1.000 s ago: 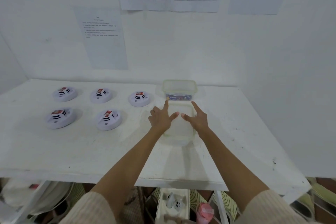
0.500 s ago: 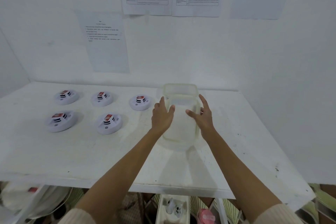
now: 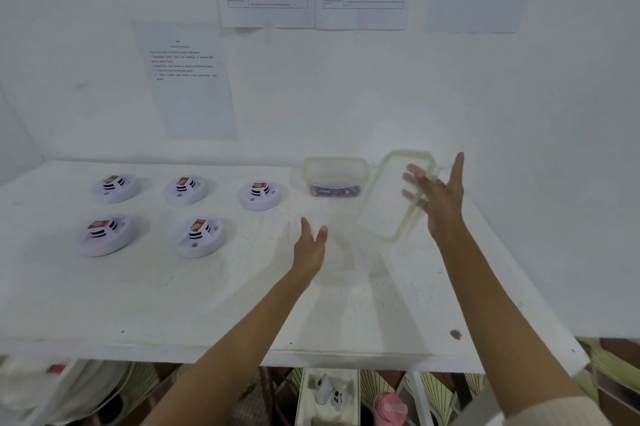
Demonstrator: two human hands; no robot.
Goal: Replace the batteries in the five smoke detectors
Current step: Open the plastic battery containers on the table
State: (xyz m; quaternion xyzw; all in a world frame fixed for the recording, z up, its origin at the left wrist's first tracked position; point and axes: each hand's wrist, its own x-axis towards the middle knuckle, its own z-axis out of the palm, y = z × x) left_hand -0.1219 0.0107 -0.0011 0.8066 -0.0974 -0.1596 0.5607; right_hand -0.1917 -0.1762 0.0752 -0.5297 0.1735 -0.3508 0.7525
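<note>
A white tabletop [image 3: 173, 294] seen from above, set against a white wall with printed sheets of paper [image 3: 194, 79] taped to it.

On the left half of the tabletop sit five round white smoke detectors [image 3: 186, 189], each with a red-and-white label on top. Three form a back row and two a front row, all set apart from one another. The front-left detector [image 3: 104, 234] shows a small red glow on its near side.

Just right of the detectors, near the middle, the person's left hand [image 3: 310, 245] hovers low over the tabletop. It is open, with fingers straight and together, holding nothing.

Behind it, at the back edge by the wall, stands a clear plastic container [image 3: 334, 171] with a pale green rim and no lid on. Batteries [image 3: 334, 191] lie in its bottom.

To the right, the right hand [image 3: 443, 200] is raised above the tabletop with a clear, green-rimmed lid [image 3: 384, 214]. The lid is tilted and off the surface. The fingers [image 3: 412, 171] lie behind it and show through the plastic, while the thumb points upward, clear of the rim. Whether the hand grips the lid or only props it cannot be told; the lid is blurred.

Below the front edge are a white tray [image 3: 308, 401] and a pink bottle [image 3: 389, 405].
</note>
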